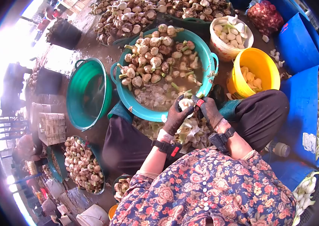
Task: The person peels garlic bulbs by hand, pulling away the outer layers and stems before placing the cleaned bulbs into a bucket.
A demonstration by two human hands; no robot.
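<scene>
In dark gloves, both of my hands meet above the near rim of a turquoise tub (121, 90). My left hand (176, 117) is closed around a white garlic bulb (186, 104), its outer skin partly off. Close beside it, my right hand (211, 113) grips a small red tool (200, 102); its working end is hidden, so I cannot make out its kind. Unpeeled garlic bulbs (148, 58) are heaped in the tub over murky water with loose skins. Below my hands, pale peelings (191, 132) lie between my knees.
A green basin (88, 94) stands left of the tub. At right are a white bucket (225, 51) of peeled garlic and a yellow bucket (261, 62) with some pale cloves. Blue containers (298, 109) line the right side. More garlic (82, 164) fills a tub at lower left.
</scene>
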